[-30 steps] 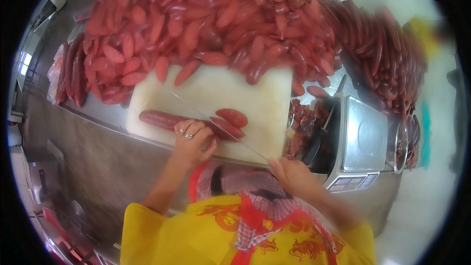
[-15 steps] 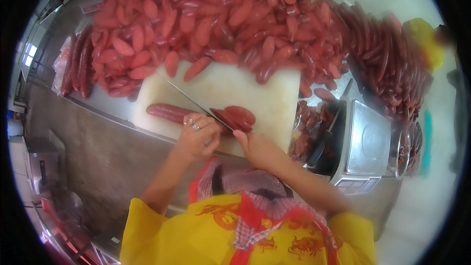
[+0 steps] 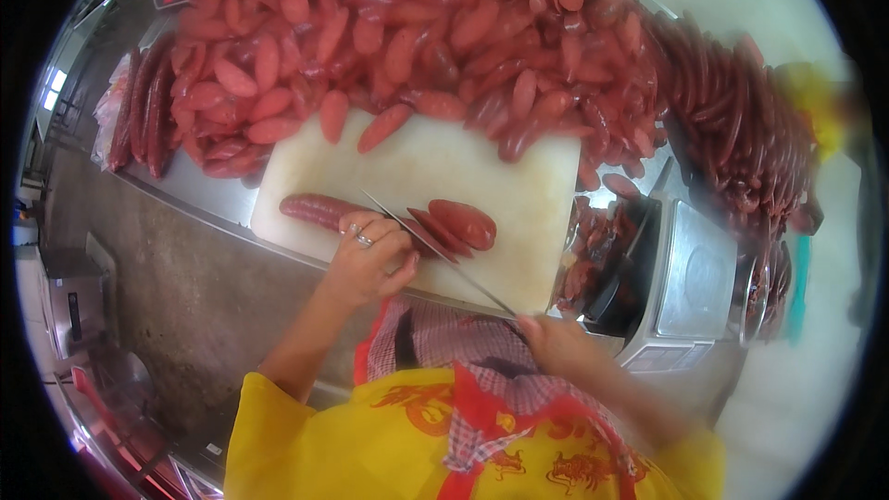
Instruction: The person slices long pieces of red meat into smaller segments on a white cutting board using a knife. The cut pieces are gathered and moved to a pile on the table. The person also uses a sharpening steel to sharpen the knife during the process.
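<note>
On a white cutting board (image 3: 463, 167) lies a red sausage (image 3: 306, 208), held by the curled, ringed fingers of my left hand (image 3: 375, 252). My right hand (image 3: 546, 338) grips a knife (image 3: 472, 284), its long thin blade angled across the sausage just right of my left fingers. Oval cut slices (image 3: 461, 222) rest beside the blade on the board's right half. A big pile of sliced sausage (image 3: 407, 28) spills onto the board's back edge.
Whole sausages (image 3: 148, 111) lie at the left; a larger heap (image 3: 722, 130) fills the back right. Right of the board are a steel scale (image 3: 693, 268), small dark red pieces (image 3: 583, 250) and a round bowl (image 3: 759, 287). A blurred yellow object (image 3: 810, 106) sits far right.
My right hand with the knife moved forward and left half a second ago, and is now back down and right. The cut slices sit slightly further right.
</note>
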Demonstrator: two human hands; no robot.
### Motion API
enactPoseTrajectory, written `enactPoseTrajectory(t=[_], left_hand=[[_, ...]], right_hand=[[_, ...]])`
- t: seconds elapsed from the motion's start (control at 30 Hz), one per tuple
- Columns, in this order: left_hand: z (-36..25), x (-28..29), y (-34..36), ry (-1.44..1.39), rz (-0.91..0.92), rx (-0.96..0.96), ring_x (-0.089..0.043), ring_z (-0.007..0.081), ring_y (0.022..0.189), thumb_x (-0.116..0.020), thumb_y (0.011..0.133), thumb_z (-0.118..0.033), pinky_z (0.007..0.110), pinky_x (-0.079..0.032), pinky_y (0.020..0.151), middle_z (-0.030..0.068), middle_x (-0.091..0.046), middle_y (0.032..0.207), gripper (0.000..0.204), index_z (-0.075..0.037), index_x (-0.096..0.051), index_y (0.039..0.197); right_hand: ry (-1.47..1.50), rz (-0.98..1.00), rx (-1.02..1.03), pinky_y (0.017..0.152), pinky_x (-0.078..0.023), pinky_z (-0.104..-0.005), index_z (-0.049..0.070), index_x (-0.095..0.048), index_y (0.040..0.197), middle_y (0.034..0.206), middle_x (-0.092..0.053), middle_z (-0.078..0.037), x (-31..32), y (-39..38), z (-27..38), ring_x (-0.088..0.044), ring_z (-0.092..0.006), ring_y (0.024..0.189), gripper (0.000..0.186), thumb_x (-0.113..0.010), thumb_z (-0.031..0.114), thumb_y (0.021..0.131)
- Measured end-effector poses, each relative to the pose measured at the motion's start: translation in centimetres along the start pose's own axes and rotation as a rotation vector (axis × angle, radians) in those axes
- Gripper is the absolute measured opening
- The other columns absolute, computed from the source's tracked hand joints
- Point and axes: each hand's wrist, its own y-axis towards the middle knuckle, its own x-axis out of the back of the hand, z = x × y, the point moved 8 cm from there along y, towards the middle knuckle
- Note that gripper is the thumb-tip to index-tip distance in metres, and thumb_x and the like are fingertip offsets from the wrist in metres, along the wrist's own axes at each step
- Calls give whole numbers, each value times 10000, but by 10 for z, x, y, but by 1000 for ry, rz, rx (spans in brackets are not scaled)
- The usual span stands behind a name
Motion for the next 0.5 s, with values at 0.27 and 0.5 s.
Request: enactPoseTrajectory(t=[0.27,0.5], left_hand=[[0,12,-4,77,-45,-49,-556,246,874,-740,618,-63,386,-373,760,31,-576,914,297,-127,-614,879],[9,16,-8,63,-41,-30,-555,240,889,-725,607,-92,393,-377,749,23,-568,916,295,-132,-600,872]], right_hand=[[-10,-25,120,586,-494,-520,-21,-583,1010,726,-604,-233,-21,56,20,-609,-451,683,373,-394,300,1011],[2,153,-248,588,-503,-492,17,-578,906,792,-625,-285,-2,-62,-31,-618,-454,687,372,-467,364,983]])
